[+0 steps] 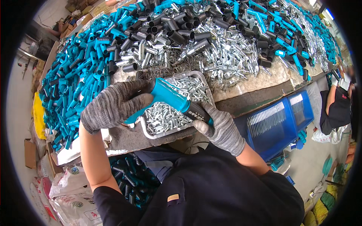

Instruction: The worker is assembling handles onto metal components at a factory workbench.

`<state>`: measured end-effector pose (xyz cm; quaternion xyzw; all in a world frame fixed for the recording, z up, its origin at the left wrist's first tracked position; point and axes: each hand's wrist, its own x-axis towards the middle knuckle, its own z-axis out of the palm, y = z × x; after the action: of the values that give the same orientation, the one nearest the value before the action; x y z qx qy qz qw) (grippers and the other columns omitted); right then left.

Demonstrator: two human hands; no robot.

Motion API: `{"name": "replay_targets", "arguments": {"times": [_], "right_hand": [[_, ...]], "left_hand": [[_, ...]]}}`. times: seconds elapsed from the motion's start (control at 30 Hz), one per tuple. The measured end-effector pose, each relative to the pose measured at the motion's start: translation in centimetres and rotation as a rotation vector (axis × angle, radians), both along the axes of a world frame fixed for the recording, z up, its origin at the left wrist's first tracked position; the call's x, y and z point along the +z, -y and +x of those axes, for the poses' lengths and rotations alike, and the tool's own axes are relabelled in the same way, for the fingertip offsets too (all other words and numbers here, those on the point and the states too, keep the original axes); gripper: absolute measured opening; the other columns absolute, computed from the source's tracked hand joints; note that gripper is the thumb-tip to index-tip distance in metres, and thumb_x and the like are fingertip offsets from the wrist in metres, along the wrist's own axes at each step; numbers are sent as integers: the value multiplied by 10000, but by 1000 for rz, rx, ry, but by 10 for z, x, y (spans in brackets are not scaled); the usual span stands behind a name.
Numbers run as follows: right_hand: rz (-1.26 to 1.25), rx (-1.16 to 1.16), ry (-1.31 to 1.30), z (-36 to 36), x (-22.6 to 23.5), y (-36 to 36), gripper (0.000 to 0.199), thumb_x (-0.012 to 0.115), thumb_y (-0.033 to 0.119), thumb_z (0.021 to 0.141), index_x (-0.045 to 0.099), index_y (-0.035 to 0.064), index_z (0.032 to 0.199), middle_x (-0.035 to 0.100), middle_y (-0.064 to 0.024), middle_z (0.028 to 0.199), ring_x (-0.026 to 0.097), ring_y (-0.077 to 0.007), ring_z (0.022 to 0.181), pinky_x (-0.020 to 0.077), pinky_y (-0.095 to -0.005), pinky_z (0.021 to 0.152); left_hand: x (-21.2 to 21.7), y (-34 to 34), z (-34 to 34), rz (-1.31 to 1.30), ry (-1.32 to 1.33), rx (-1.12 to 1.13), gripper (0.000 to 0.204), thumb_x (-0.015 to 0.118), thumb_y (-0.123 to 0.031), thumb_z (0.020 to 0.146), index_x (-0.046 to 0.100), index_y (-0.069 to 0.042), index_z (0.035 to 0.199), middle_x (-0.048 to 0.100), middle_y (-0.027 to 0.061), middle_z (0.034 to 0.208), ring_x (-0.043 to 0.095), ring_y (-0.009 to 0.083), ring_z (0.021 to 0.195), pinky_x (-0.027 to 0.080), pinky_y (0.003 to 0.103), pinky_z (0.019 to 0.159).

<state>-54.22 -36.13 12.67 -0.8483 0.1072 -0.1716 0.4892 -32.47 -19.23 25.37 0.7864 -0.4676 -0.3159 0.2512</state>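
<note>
Grey-gloved hands — left hand [111, 103], right hand [220, 128] — gripped a blue handle part [169, 96], fingers wrapped tight around it, above a metal tray [151, 133] of small pins.

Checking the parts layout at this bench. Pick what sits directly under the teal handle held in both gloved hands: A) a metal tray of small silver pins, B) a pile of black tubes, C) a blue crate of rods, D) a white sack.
A: the teal handle, gripped by the left hand and right hand, is above the metal tray filled with small silver pins.
</note>
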Motion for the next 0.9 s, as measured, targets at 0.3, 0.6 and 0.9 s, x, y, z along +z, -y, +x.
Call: {"name": "replay_targets", "arguments": {"times": [0.3, 0.6, 0.9], "right_hand": [[692, 215, -186, 3, 15, 0, 540, 563, 536, 886, 580, 40, 1098, 568, -72, 679, 555, -182, 528, 485, -335, 509], [1578, 626, -399, 6, 0, -15, 760, 558, 659, 819, 473, 46, 1260, 501, -15, 582, 408, -72, 343, 324, -208, 290], [1404, 746, -99, -12, -11, 9, 850, 505, 683, 836, 443, -46, 1268, 426, 17, 492, 353, -49, 304, 282, -184, 290]], "left_hand": [[-88, 48, -36, -903, 489, 276, 403, 673, -316, 859, 566, -15, 1105, 555, 140, 1156, 529, 220, 1068, 360, 408, 1005], [-90, 80, -24, -1331, -1731, -501, 682, 490, -777, 770, 577, -120, 930, 546, 23, 772, 492, 190, 748, 460, 364, 718], [-47, 37, -10, -1011, -629, 105, 546, 471, -440, 911, 563, 29, 1175, 570, 271, 1230, 544, 351, 1183, 404, 416, 1027]]}}
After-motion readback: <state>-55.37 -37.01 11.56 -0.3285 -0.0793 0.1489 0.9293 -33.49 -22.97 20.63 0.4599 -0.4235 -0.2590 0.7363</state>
